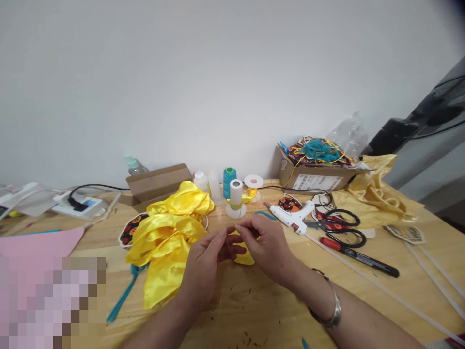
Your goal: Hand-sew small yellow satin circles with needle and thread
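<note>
My left hand (205,264) and my right hand (269,249) meet above the middle of the table, fingertips close together. Both are closed in a pinch; what lies between the fingers is too small to make out. A small piece of yellow fabric (245,255) shows just under my right fingers, and I cannot tell whether they touch it. Beside my left hand lies a heap of shiny yellow satin (163,242), with a teal cord tassel (123,295) coming out below it. Behind my hands stand a white spool with yellow thread (236,196) and a teal thread cone (229,183).
To the right lie a white glue gun (290,217), black-handled scissors (339,232), a black-and-red marker (363,257) and long white glue sticks (378,291). A cardboard box (316,182) holds teal and yellow cords. Pale yellow cloth (370,198) lies beside it. A power strip (80,206) sits left.
</note>
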`<state>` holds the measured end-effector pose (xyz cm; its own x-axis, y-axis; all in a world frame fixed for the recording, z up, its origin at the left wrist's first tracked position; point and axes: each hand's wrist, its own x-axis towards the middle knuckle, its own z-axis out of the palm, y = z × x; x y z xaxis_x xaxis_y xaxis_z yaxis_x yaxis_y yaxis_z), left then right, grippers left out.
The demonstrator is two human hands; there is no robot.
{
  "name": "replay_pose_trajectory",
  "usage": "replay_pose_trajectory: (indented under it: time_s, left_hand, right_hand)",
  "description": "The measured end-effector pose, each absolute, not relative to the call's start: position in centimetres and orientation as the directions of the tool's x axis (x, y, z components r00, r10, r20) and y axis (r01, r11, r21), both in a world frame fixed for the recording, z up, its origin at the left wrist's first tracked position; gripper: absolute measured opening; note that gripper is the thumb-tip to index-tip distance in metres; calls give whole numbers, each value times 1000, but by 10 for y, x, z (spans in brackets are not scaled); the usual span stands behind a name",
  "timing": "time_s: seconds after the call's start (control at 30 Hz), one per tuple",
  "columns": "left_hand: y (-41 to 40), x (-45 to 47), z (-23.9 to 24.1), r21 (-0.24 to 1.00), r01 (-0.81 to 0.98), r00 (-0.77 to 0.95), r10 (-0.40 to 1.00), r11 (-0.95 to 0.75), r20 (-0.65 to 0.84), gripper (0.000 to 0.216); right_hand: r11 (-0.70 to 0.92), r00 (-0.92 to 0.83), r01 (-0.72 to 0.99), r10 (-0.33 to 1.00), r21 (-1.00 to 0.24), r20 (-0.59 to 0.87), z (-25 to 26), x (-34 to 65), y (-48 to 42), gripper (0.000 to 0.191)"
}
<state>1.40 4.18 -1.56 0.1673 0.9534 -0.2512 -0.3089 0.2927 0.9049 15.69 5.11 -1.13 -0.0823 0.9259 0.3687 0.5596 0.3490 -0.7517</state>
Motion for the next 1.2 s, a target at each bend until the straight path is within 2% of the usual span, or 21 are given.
replay_pose_trajectory:
  time_s: [0.3, 0.6, 0.87, 1.03, 1.2]
  left_hand:
    - [47, 14, -14, 869, -402, 47, 954, 288, -294, 30]
    - [45, 16, -12, 939, -225, 7, 964, 260, -265, 22]
    - [43, 17, -11, 969, -108, 37, 975, 222, -220, 18]
    - [41, 14, -12, 979, -91, 79, 982, 180, -173, 20]
    - [41, 13, -12, 984, -77, 106, 983, 161, -152, 22]
  right_hand:
    - [366, -80, 546, 918, -754, 388, -11, 157, 52, 13]
    - [356, -86, 531, 925, -769, 370, -10, 156, 50, 14]
    - [391, -143, 559, 914, -732, 379, -13, 153, 47, 15]
    - [416, -162, 615, 898, -670, 410, -13, 153, 47, 14]
    - [512, -272, 715, 831, -477, 485, -20, 153, 44, 16]
